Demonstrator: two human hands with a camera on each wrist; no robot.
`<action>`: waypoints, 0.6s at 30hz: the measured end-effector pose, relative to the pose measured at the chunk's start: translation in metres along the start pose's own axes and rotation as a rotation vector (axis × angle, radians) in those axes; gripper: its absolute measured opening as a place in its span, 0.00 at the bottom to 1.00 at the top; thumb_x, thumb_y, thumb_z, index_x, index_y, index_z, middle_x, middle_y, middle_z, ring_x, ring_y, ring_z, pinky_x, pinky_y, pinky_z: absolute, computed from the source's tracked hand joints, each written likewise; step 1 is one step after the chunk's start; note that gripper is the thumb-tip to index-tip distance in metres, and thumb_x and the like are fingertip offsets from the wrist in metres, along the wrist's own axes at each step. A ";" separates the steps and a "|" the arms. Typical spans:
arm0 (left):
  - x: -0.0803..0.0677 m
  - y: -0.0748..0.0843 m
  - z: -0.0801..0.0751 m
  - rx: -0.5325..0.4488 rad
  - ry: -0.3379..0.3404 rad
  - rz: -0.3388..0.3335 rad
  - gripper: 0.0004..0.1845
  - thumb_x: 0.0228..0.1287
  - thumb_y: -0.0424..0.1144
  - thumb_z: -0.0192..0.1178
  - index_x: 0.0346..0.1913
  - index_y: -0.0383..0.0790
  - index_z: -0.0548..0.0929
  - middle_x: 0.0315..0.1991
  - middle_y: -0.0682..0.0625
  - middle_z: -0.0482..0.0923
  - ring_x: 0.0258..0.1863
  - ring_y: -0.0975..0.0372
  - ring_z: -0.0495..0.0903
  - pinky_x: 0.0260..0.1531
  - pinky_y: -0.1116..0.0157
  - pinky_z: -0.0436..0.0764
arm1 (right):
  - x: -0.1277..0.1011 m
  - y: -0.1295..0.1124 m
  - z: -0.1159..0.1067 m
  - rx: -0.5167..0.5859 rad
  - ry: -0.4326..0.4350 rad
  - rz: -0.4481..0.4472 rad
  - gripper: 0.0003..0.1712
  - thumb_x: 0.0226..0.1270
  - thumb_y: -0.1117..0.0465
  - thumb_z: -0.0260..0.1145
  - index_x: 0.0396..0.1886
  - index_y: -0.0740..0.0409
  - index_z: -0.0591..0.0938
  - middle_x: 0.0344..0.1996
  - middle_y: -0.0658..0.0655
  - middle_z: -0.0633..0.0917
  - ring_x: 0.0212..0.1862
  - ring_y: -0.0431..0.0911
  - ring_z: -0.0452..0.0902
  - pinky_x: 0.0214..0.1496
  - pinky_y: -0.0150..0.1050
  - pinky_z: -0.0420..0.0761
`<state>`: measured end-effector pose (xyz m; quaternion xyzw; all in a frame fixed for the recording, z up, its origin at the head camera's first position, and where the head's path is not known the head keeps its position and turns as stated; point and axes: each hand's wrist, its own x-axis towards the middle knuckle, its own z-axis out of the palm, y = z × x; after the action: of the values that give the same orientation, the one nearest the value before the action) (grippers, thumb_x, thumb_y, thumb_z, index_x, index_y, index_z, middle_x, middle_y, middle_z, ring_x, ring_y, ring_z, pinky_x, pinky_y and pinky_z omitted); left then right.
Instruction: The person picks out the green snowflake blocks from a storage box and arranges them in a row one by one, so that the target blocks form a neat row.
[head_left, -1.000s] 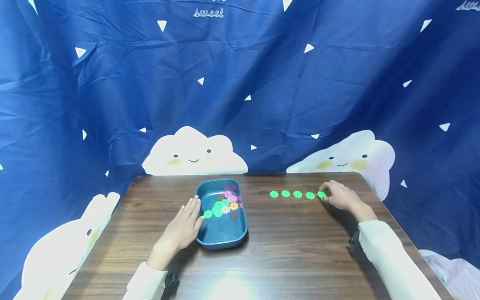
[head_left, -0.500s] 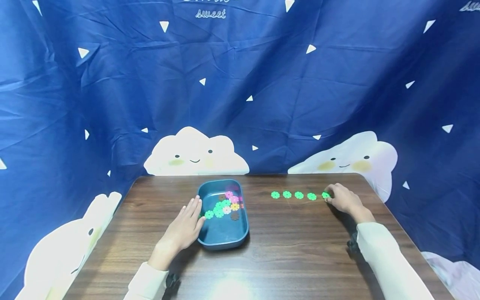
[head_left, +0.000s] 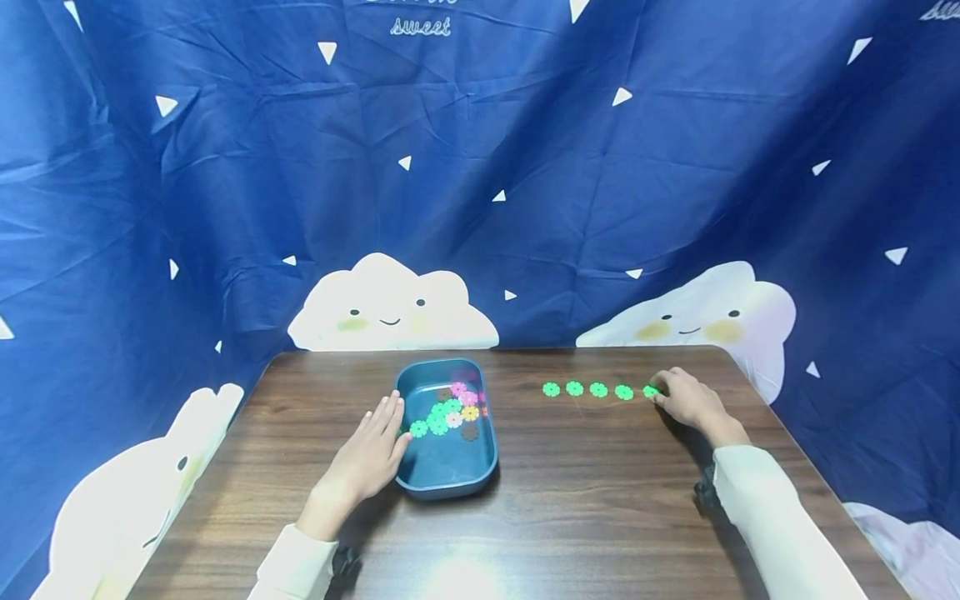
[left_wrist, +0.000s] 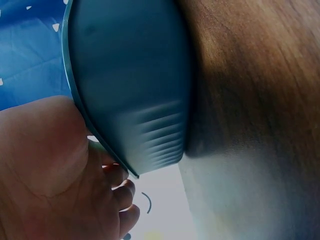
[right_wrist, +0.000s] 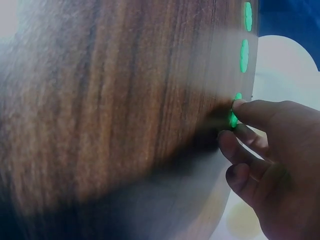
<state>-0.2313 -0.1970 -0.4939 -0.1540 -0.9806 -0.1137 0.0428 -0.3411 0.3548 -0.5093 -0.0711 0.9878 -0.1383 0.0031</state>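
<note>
At the right end of a row of green flower-shaped plastic pieces [head_left: 598, 389], my right hand [head_left: 686, 397] pinches the last green flower-shaped piece [head_left: 650, 390] between thumb and fingertips. That piece [right_wrist: 234, 118] lies low at the table surface in the right wrist view, partly covered by the fingers. My left hand [head_left: 366, 454] lies with straight fingers along the left rim of a dark blue-green plastic bin [head_left: 491, 454]. In the left wrist view its palm is against the bin's rim [left_wrist: 70, 75]. Inside the bin is a small heap of flower-shaped pieces [head_left: 438, 421] in green, pink, orange, white and brown.
The brown wood-grain table [head_left: 592, 517] carries the bin left of centre and the row near its far edge. A blue curtain [head_left: 480, 167] with white triangles and smiling clouds hangs behind it. Dark wrist bands show at both cuffs.
Earlier, my right hand shifted a little to the right with the last green piece, widening its gap from the row. Over the last half second it stays nearly still. My left hand stays on the bin.
</note>
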 end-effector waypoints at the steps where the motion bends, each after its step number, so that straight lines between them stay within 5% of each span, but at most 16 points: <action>1: 0.000 0.000 0.000 -0.001 0.002 0.000 0.33 0.78 0.49 0.44 0.76 0.32 0.54 0.79 0.40 0.49 0.78 0.49 0.49 0.76 0.47 0.55 | 0.000 0.000 0.000 0.001 0.001 0.001 0.19 0.68 0.55 0.64 0.55 0.58 0.80 0.53 0.64 0.77 0.52 0.65 0.77 0.44 0.67 0.76; 12: 0.001 -0.001 0.005 -0.009 0.026 0.012 0.33 0.76 0.48 0.45 0.75 0.31 0.56 0.78 0.39 0.50 0.78 0.47 0.51 0.75 0.46 0.56 | 0.001 -0.006 -0.004 0.023 0.015 -0.014 0.19 0.68 0.55 0.64 0.56 0.57 0.79 0.54 0.63 0.78 0.53 0.65 0.77 0.46 0.67 0.76; 18: 0.001 0.000 0.002 -0.004 0.015 0.003 0.34 0.77 0.49 0.45 0.75 0.31 0.55 0.78 0.39 0.50 0.78 0.48 0.50 0.76 0.47 0.55 | 0.006 -0.028 -0.015 0.037 0.041 -0.059 0.11 0.67 0.55 0.64 0.46 0.53 0.81 0.42 0.55 0.84 0.44 0.53 0.81 0.39 0.57 0.79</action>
<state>-0.2322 -0.1966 -0.4959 -0.1548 -0.9797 -0.1169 0.0500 -0.3431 0.3310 -0.4872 -0.0970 0.9825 -0.1580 -0.0198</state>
